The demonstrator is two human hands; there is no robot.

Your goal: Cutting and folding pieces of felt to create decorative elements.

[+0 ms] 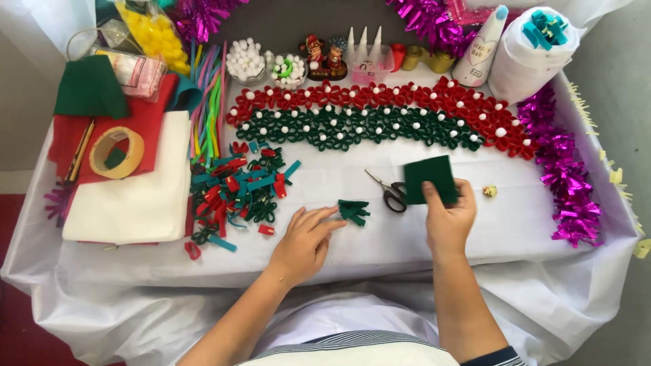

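Note:
My right hand [449, 220] grips a dark green felt square [428, 175], holding it up above the white tablecloth [515, 224]. My left hand [304, 242] rests flat on the cloth, fingers slightly spread, its fingertips almost touching a small bundle of cut green felt strips [354, 211]. Black-handled scissors [389, 192] lie just left of the felt square. Behind them runs an arc of red felt flowers [407, 96] and green felt flowers [352, 129] with white pom-pom centres.
A heap of red, green and teal felt loops [237, 190] lies left of my hands. Felt sheets [135, 190], a tape roll [116, 152] and pipe cleaners [207, 108] sit at far left. Pink tinsel [566, 176], a white thread cone [532, 51], pom-pom bowls [245, 61] and figurines [324, 57] line the back and right.

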